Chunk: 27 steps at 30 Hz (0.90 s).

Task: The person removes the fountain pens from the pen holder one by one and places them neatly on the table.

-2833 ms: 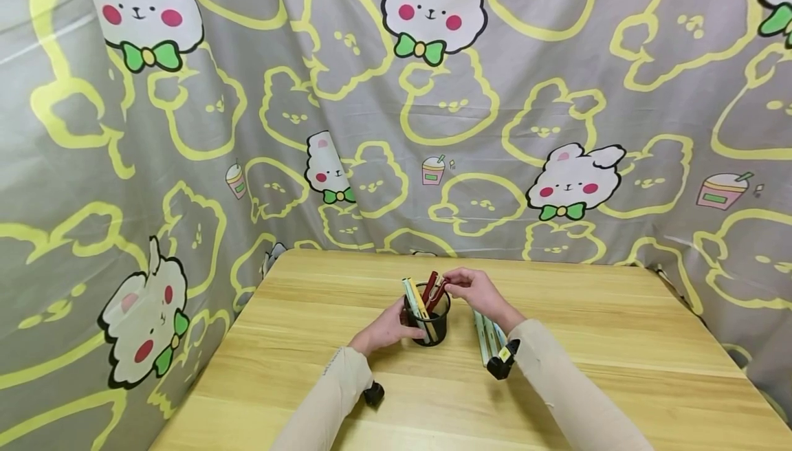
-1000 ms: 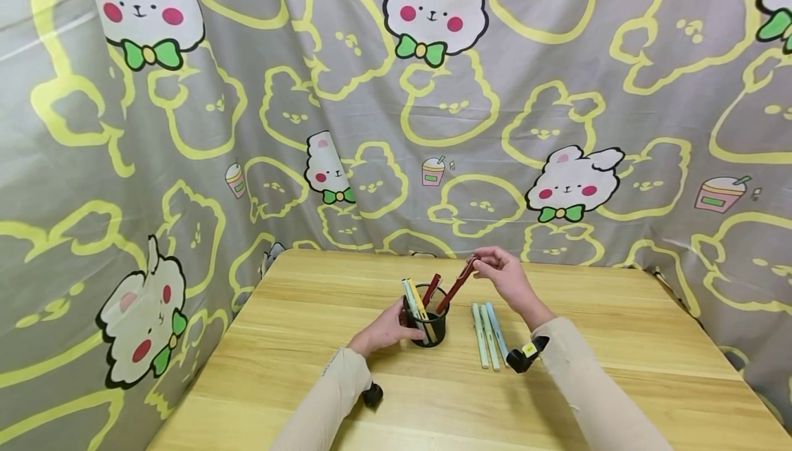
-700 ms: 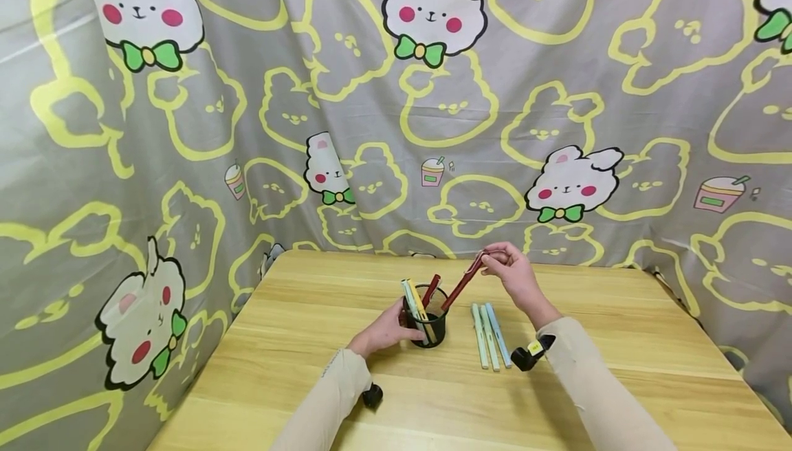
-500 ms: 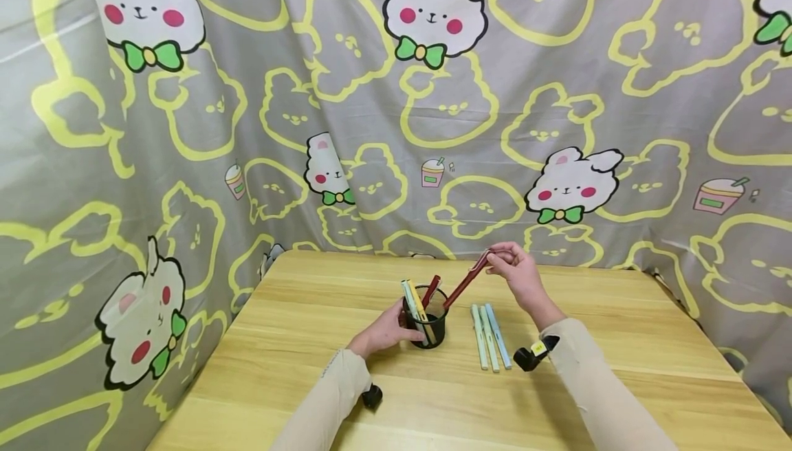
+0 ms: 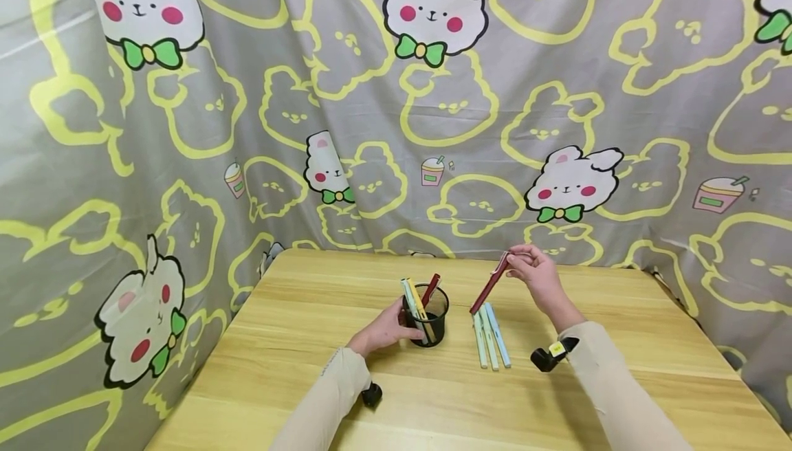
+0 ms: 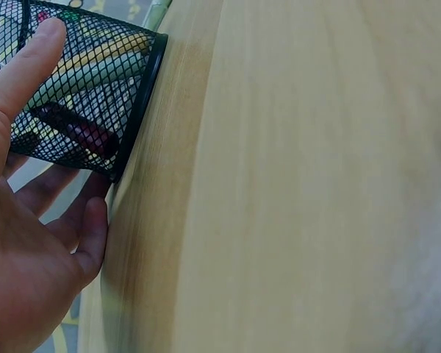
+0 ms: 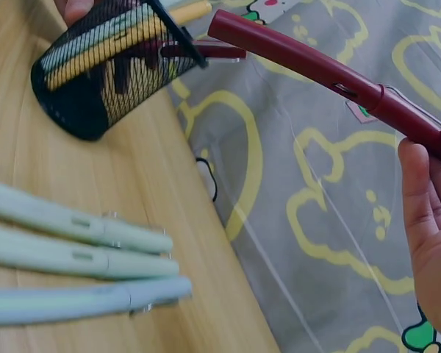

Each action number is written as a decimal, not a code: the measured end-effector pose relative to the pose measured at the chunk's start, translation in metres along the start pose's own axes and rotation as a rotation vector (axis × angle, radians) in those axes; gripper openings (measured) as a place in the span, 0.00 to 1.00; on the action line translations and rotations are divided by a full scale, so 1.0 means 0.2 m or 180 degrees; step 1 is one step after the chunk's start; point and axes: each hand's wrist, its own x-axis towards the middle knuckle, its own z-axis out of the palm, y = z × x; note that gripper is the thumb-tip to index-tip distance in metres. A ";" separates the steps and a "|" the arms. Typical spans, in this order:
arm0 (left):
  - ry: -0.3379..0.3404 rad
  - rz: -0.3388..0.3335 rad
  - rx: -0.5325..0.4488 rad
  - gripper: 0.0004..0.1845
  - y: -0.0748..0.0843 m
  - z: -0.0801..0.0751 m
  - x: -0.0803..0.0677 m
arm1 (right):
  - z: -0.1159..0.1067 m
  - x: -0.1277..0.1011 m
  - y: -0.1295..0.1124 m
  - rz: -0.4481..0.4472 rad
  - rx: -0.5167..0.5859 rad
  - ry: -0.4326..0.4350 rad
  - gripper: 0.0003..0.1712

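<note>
My left hand [image 5: 385,328] grips a black mesh pen holder [image 5: 438,331], thumb and fingers curled round its side. Inside the holder lean a yellow pen [image 5: 416,296], a pale green one and a dark red pen [image 5: 432,287]. Up and to the right, my right hand [image 5: 537,278] pinches another dark red pen [image 7: 301,62] near its clip end. That pen slants down to the left, clear of the holder, its lower tip overlapping the tops of the pens on the table in the head view. Two pale green pens [image 7: 66,250] and a light blue pen [image 7: 88,300] lie there side by side.
The wooden table [image 5: 297,300] carries the holder and the row of pens. Behind it and on the left hangs a grey curtain [image 5: 371,114] printed with rabbits and yellow outlines. Black wrist cameras sit on both sleeves.
My right hand has drawn the dark red pen out of the holder and carried it right, over the tops of the lying pens. The left hand has stayed on the holder.
</note>
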 end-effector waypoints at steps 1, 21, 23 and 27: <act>-0.0008 0.0003 -0.0009 0.38 0.00 0.00 0.00 | -0.01 0.00 0.00 0.0016 -0.0039 0.0000 0.04; -0.0012 -0.0036 0.0018 0.40 0.00 0.00 0.00 | -0.25 -0.07 0.07 0.0501 -0.0714 -0.0200 0.12; -0.0015 -0.0030 0.0009 0.40 0.00 0.00 -0.01 | -0.27 -0.08 0.08 0.0535 -0.0765 -0.0191 0.09; -0.0006 -0.0019 0.0002 0.39 0.00 0.00 0.00 | -0.31 -0.08 0.11 0.0614 -0.0852 -0.0189 0.10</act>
